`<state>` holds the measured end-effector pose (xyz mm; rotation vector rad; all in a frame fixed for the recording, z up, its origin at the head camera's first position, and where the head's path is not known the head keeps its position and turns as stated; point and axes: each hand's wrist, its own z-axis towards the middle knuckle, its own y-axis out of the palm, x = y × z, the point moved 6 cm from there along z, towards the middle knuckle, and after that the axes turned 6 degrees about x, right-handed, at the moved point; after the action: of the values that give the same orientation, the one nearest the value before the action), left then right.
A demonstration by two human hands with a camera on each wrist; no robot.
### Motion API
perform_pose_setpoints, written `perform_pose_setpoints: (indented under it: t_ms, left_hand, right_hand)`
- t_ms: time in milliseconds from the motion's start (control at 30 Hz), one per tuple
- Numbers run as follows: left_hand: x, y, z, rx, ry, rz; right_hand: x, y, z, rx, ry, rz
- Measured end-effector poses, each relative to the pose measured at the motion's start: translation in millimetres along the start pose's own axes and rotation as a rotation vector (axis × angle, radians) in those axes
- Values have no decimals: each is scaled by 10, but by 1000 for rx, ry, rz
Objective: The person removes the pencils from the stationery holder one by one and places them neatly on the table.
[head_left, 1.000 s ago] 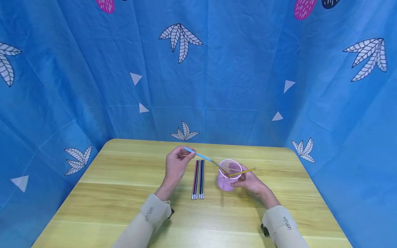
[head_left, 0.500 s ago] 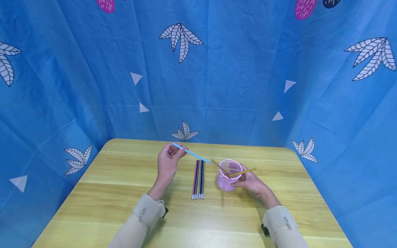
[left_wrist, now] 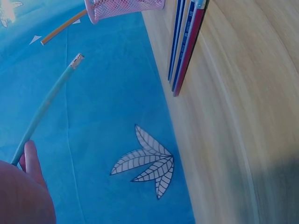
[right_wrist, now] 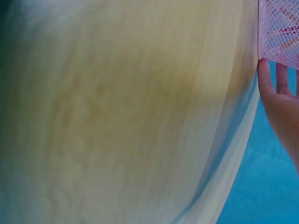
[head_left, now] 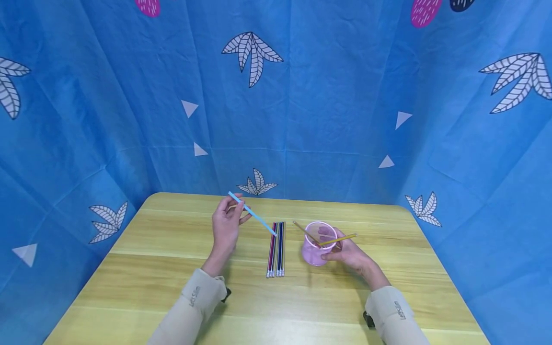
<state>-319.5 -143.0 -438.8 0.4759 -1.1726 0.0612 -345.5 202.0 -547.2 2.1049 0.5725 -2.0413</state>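
Observation:
Between thumb and fingers my left hand (head_left: pixel 226 223) pinches a light blue pencil (head_left: pixel 254 214), held aslant with its eraser end down to the right, over the tops of a row of pencils (head_left: pixel 276 254). In the left wrist view the light blue pencil (left_wrist: pixel 44 107) shows its metal-banded eraser end. My right hand (head_left: pixel 351 253) grips a pink mesh pencil cup (head_left: pixel 314 256) from the right side, thumb in front. Several pencils lean in the cup, among them a yellow one (head_left: pixel 340 239) sticking out right and a brownish one (head_left: pixel 302 230) sticking out left.
The row of dark, red and brownish pencils lies side by side on the wooden table (head_left: pixel 172 268), eraser ends toward me, left of the cup. A blue patterned cloth (head_left: pixel 327 105) hangs behind and at both sides of the table.
My left hand has moved left with the light blue pencil, whose eraser end has come away from the cup to above the pencil row. The right hand and cup have stayed put.

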Motion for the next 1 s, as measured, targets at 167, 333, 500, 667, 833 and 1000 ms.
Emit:
perform_pose_setpoints:
  t_ms: [167, 333, 500, 667, 833, 1000]
  left_hand:
    - [-19, -43, 9, 12, -23, 72]
    - [-49, -51, 18, 3, -48, 91]
    - [-90, -60, 18, -8, -76, 97]
    - [-155, -61, 26, -19, -110, 150]
    - [-284, -45, 37, -55, -187, 217]
    - [-435, -7, 49, -94, -230, 252]
  right_hand:
    - [-2, 4, 3, -7, -2, 3]
    - [-10, 2, 13, -12, -15, -4]
    - [-13, -1, 13, -9, -15, -12]
    - [-19, -2, 12, -5, -10, -15]
    - [-21, -3, 7, -10, -12, -17]
    - [-30, 7, 11, -10, -43, -25]
